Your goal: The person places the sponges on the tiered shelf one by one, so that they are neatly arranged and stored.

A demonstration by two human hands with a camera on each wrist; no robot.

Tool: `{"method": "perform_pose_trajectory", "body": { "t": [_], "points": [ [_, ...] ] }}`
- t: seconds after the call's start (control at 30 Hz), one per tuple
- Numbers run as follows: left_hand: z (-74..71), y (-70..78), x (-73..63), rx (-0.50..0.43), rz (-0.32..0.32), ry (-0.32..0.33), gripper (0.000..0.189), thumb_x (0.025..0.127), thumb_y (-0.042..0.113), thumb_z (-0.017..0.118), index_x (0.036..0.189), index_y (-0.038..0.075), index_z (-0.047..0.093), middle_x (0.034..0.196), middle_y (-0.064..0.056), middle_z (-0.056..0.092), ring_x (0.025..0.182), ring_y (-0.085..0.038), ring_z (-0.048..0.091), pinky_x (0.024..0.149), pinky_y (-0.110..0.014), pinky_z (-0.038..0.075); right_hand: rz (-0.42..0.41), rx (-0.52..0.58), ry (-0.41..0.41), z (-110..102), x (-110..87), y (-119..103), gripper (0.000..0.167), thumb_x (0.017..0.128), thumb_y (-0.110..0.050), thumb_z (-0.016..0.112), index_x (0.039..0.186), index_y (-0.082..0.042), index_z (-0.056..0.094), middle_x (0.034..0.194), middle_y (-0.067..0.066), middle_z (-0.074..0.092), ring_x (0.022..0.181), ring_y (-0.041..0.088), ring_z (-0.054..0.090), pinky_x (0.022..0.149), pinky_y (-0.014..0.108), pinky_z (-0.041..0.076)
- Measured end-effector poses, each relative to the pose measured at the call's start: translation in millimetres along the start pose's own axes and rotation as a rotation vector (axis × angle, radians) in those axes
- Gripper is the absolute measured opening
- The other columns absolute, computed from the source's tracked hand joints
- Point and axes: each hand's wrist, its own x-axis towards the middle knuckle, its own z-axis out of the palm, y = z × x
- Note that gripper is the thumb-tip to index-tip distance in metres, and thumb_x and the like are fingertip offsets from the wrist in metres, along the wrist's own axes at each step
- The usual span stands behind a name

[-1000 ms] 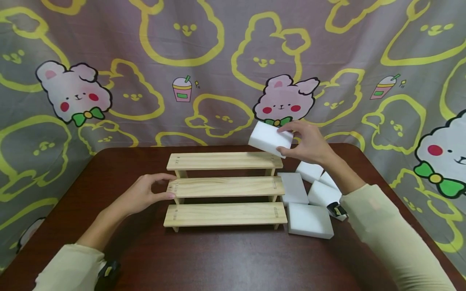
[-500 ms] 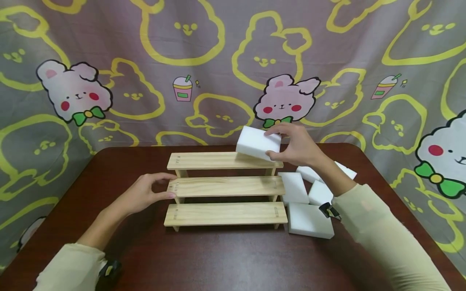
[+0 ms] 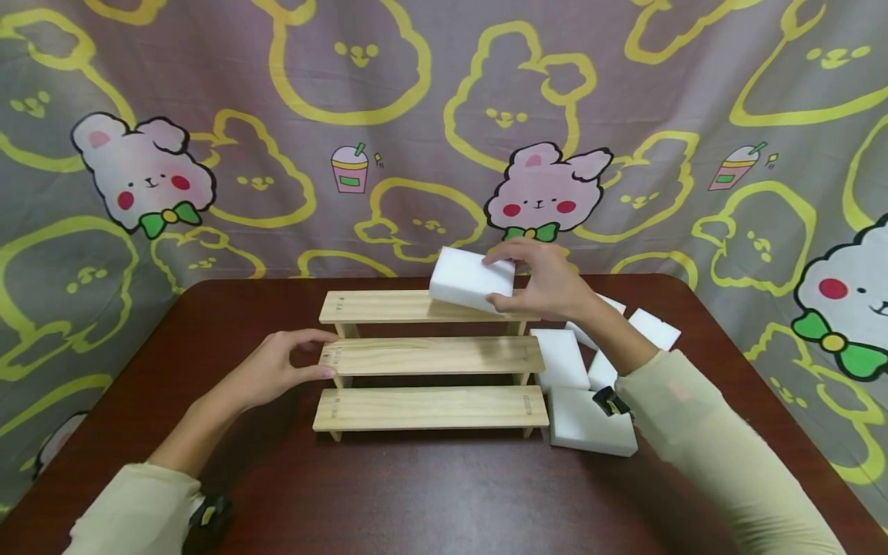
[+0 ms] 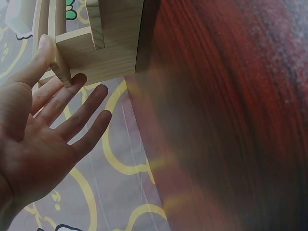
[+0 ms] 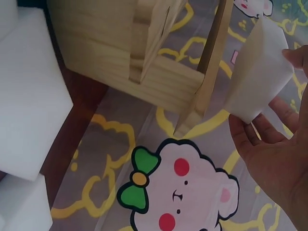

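Note:
A three-tier wooden display stand (image 3: 430,356) stands on the dark table. My left hand (image 3: 280,366) holds the left end of its middle shelf, thumb at the front edge and index finger at the back. In the left wrist view, the other fingers (image 4: 91,137) extend past the shelf end. My right hand (image 3: 548,285) grips a white foam block (image 3: 466,279) by its right end, thumb on the near side and fingers on the far side. The block is over the right half of the top shelf (image 3: 375,307), a small gap above it in the right wrist view.
Several more white foam blocks lie right of the stand, among them a near one (image 3: 586,424), one against the shelves (image 3: 558,358) and a far one (image 3: 654,330). A patterned curtain (image 3: 402,92) hangs behind the table (image 3: 430,493).
My right hand has carried the foam block left and slightly down, from beyond the stand's right end to over the top shelf. The left hand has stayed in place.

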Motion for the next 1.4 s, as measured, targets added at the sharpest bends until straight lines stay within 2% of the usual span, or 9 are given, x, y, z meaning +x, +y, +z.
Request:
{"method": "perform_pose_trajectory", "body": {
  "t": [0.17,0.47,0.8,1.0,1.07,1.4],
  "points": [
    [0.7,-1.4,0.4,-0.001,0.004,-0.004,0.045,0.091,0.020,0.082,0.129,-0.001,0.068,0.115,-0.013,0.074,0.108,-0.031,0.069,0.090,-0.056,0.052,-0.019,-0.013,-0.005,4.8,3.6,-4.0,0.044,0.074,-0.018,0.088,0.112,-0.001,0.074,0.114,0.013,0.072,0.099,0.027,0.066,0.086,0.044,0.057],
    [-0.2,-1.4,1.7,0.008,0.039,-0.005,0.042,0.092,0.019,0.081,0.128,0.000,0.068,0.114,-0.010,0.074,0.106,-0.029,0.069,0.089,-0.056,0.052,-0.059,0.029,-0.019,13.4,10.9,-10.7,0.043,0.075,-0.017,0.086,0.112,-0.001,0.074,0.116,0.014,0.070,0.101,0.027,0.065,0.087,0.048,0.056],
    [-1.1,-1.0,1.8,0.016,0.038,-0.013,0.043,0.092,0.019,0.081,0.128,0.000,0.068,0.115,-0.010,0.074,0.107,-0.030,0.069,0.090,-0.057,0.052,-0.060,0.011,-0.043,20.7,16.3,-18.0,0.045,0.075,-0.021,0.087,0.114,-0.003,0.075,0.119,0.012,0.071,0.102,0.027,0.065,0.084,0.040,0.049],
    [-0.5,0.6,0.7,0.018,0.013,0.001,0.047,0.091,0.021,0.082,0.130,-0.001,0.069,0.123,-0.018,0.072,0.118,-0.039,0.066,0.096,-0.061,0.050,-0.078,0.022,-0.048,24.1,19.4,-18.5,0.043,0.076,-0.020,0.087,0.113,-0.002,0.074,0.119,0.013,0.071,0.101,0.028,0.066,0.084,0.049,0.053],
    [-0.2,0.6,0.5,0.018,0.016,0.006,0.047,0.090,0.021,0.083,0.130,-0.001,0.070,0.125,-0.020,0.071,0.121,-0.041,0.064,0.097,-0.062,0.049,-0.082,0.021,-0.045,25.4,20.2,-18.6,0.043,0.075,-0.020,0.088,0.112,-0.003,0.074,0.118,0.013,0.071,0.100,0.027,0.065,0.084,0.049,0.053],
    [-0.6,-1.3,0.9,0.026,0.040,-0.011,0.044,0.093,0.019,0.080,0.130,0.000,0.068,0.121,-0.014,0.072,0.110,-0.032,0.068,0.092,-0.058,0.051,-0.098,0.015,-0.052,30.9,26.5,-22.9,0.043,0.075,-0.022,0.088,0.112,-0.003,0.075,0.115,0.012,0.071,0.097,0.025,0.063,0.082,0.040,0.054]
  ]
}}
